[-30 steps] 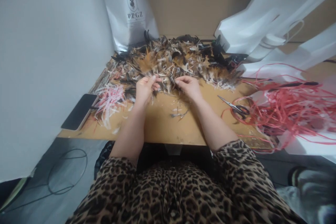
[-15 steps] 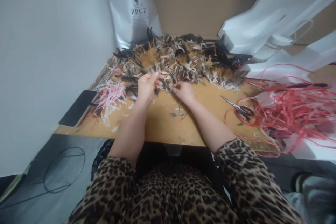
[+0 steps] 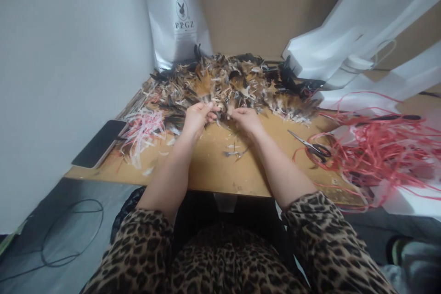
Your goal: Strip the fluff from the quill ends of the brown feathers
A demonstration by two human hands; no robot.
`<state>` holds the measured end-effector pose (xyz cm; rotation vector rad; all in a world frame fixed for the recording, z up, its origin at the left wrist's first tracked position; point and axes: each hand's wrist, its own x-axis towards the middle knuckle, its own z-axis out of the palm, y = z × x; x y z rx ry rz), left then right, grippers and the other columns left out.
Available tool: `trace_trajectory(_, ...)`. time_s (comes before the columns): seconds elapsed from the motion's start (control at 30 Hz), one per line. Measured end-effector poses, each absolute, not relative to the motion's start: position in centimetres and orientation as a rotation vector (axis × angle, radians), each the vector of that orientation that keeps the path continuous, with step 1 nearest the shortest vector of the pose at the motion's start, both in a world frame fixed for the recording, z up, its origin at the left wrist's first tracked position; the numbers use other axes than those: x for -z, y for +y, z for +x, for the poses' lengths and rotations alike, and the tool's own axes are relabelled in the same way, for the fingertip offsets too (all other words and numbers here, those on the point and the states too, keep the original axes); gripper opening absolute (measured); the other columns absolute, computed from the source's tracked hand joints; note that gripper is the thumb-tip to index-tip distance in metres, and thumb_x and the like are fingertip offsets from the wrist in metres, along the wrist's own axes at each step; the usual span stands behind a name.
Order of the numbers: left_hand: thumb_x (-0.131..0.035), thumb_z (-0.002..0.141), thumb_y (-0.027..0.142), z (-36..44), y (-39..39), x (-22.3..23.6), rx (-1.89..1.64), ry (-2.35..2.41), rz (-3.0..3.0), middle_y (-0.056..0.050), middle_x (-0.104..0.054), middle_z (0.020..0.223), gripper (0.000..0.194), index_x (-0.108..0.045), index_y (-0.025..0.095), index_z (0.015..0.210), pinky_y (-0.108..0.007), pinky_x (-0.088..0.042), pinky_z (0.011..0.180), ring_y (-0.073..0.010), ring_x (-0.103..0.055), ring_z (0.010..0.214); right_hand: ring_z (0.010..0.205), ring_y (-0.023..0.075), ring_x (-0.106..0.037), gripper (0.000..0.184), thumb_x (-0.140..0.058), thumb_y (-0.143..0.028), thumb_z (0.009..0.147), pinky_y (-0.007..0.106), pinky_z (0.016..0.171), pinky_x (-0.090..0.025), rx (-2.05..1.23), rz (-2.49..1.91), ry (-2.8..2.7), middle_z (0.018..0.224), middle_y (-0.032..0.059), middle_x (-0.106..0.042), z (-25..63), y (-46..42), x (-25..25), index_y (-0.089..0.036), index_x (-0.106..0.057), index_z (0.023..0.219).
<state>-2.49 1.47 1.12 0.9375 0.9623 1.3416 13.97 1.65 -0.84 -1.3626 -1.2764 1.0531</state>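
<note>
A broad heap of brown, black and white feathers (image 3: pixel 237 78) covers the back of the wooden table (image 3: pixel 223 174). At its front edge, my left hand (image 3: pixel 199 117) has thumb and fingers pinched together on pale feathers, their tips partly lost against the heap. Just to the right, my right hand (image 3: pixel 246 120) is closed in a pinch, with a small brownish feather at its fingertips. A narrow gap separates the two hands. Some loose feather scraps (image 3: pixel 234 151) lie on the tabletop below them.
A phone (image 3: pixel 99 143) lies at the left edge beside pink and white strips (image 3: pixel 144 131). On the right are scissors (image 3: pixel 312 146) and a tangle of red plastic string (image 3: pixel 389 151). A white printed bag (image 3: pixel 181 23) stands behind the heap; a cable (image 3: pixel 72 234) lies on the floor.
The view has tilted slightly, so the scene sits a little lower. My right hand has lifted a little from the tabletop toward the heap; my left hand keeps its pinch.
</note>
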Motion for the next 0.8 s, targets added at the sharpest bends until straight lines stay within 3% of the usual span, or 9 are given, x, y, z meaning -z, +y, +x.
trace_trajectory(0.17, -0.07, 0.076, 0.022, -2.0, 1.4, -0.6, -1.144, 0.932, 0.89, -0.007, -0.072, 0.076, 0.014, -0.066, 0.009, 0.08, -0.011, -0.039, 0.042, -0.0027, -0.056, 0.047, 0.043, 0.0055, -0.03, 0.039, -0.079, -0.048, 0.051, 0.023, 0.042, -0.02, -1.356, -1.086, -1.022, 0.049, -0.0057, -0.046, 14.1, 1.3, -0.3, -0.017, -0.066, 0.07)
trace_trajectory(0.47, -0.066, 0.079, 0.016, -1.3, 1.1, 0.0, -0.999, 0.843, 0.852, -0.009, -0.072, 0.075, 0.01, -0.065, 0.006, 0.079, -0.01, -0.04, 0.042, -0.0025, -0.057, 0.047, 0.041, 0.0047, -0.029, 0.035, -0.079, -0.044, 0.053, 0.021, 0.041, -0.016, -1.357, -1.067, -0.998, 0.045, -0.006, -0.047, 13.2, 0.4, -0.9, -0.016, -0.069, 0.071)
trace_trajectory(0.53, -0.066, 0.08, 0.015, -1.3, 1.0, -0.1, -0.989, 0.836, 0.847, -0.009, -0.072, 0.075, 0.009, -0.065, 0.005, 0.079, -0.01, -0.04, 0.042, -0.0021, -0.057, 0.047, 0.041, 0.005, -0.031, 0.032, -0.079, -0.043, 0.053, 0.021, 0.041, -0.019, -1.349, -1.068, -0.986, 0.045, -0.0058, -0.048, 13.2, 0.4, -0.8, -0.017, -0.067, 0.068)
trace_trajectory(0.67, -0.068, 0.078, 0.015, -1.4, 1.1, 0.0, -0.961, 0.837, 0.849, -0.01, -0.072, 0.077, 0.01, -0.065, 0.006, 0.077, -0.01, -0.042, 0.044, -0.002, -0.057, 0.047, 0.051, 0.0089, -0.049, 0.029, -0.079, -0.041, 0.053, 0.023, 0.05, -0.037, -1.338, -1.015, -0.986, 0.056, -0.0025, -0.061, 13.0, 0.7, -0.3, -0.018, -0.067, 0.066)
trace_trajectory(0.8, -0.067, 0.079, 0.016, -1.3, 1.2, 0.2, -0.94, 0.831, 0.872, -0.01, -0.072, 0.075, 0.011, -0.066, 0.005, 0.077, -0.01, -0.042, 0.045, -0.0025, -0.057, 0.048, 0.055, 0.0102, -0.053, 0.028, -0.078, -0.041, 0.056, 0.024, 0.054, -0.041, -1.262, -1.045, -1.028, 0.059, -0.002, -0.063, 12.9, 0.8, 0.2, -0.018, -0.067, 0.066)
